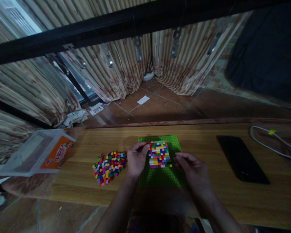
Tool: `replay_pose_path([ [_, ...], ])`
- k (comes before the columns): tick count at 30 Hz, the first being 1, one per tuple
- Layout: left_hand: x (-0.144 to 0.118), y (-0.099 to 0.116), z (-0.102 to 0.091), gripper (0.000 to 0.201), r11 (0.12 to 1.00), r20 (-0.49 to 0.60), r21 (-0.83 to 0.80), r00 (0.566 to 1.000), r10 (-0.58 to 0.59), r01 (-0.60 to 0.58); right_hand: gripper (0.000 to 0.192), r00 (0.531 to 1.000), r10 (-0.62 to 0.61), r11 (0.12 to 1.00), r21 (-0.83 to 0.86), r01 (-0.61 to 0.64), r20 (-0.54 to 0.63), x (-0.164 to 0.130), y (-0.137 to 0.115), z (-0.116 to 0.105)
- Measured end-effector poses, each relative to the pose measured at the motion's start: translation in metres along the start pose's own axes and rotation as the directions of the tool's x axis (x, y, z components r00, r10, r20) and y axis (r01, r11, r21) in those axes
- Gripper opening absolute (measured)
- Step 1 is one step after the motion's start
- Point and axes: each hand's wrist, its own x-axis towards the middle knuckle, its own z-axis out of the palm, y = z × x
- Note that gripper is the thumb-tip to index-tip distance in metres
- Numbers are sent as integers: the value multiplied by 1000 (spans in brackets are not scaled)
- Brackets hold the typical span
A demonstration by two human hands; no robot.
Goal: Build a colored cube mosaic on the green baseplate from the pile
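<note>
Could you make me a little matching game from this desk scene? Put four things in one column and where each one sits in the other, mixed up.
Things:
1. loose pile of coloured bricks
2. black phone
3. clear plastic box
4. white cable

Places:
A. far right edge of the desk
B. far left end of the desk
C. just left of the left hand
D. right of the green baseplate, beyond the right hand

Pairs: 1-C, 2-D, 3-B, 4-A
</note>
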Motion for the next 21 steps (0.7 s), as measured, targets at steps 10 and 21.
replay_pose_path([
  [10, 3, 3, 2, 20, 1000, 23, 17, 1000, -8, 8, 40, 999, -32, 994, -104, 32, -6, 4, 18, 0],
  [21, 7, -6, 7, 16, 999, -16, 27, 1000, -23, 24, 38, 989, -143, 961, -234, 146, 31, 2, 26, -3],
])
